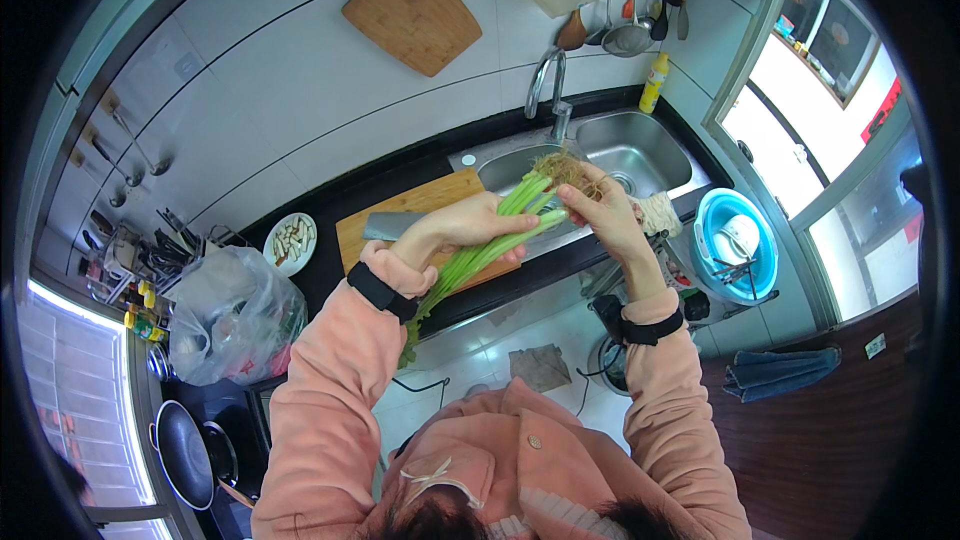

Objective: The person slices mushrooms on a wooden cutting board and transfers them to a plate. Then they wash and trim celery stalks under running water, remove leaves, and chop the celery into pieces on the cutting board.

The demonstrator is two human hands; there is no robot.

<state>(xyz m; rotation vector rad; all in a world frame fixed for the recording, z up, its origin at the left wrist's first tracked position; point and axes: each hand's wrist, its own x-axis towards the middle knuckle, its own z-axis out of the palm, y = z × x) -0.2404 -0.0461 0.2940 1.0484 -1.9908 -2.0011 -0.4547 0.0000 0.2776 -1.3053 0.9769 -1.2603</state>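
Observation:
A bunch of green celery [480,259] lies across my left hand [480,225], which is closed around the stalks. Its brown stringy roots [559,165] point up toward the sink, and the leafy ends [409,345] hang down by my left sleeve. My right hand [604,206] pinches at the root end, with the fingers on the stalk bases and roots. Below my left wrist, a cleaver [390,225] rests on the wooden cutting board [409,195]; my hand and the celery cover part of both.
Behind the celery is a double steel sink [637,142] with a faucet [559,90]. A plate of cut pieces [291,244] and a full plastic bag [232,322] stand left. At right sits a blue basin [735,240] holding a bowl. A wok [184,454] is at lower left.

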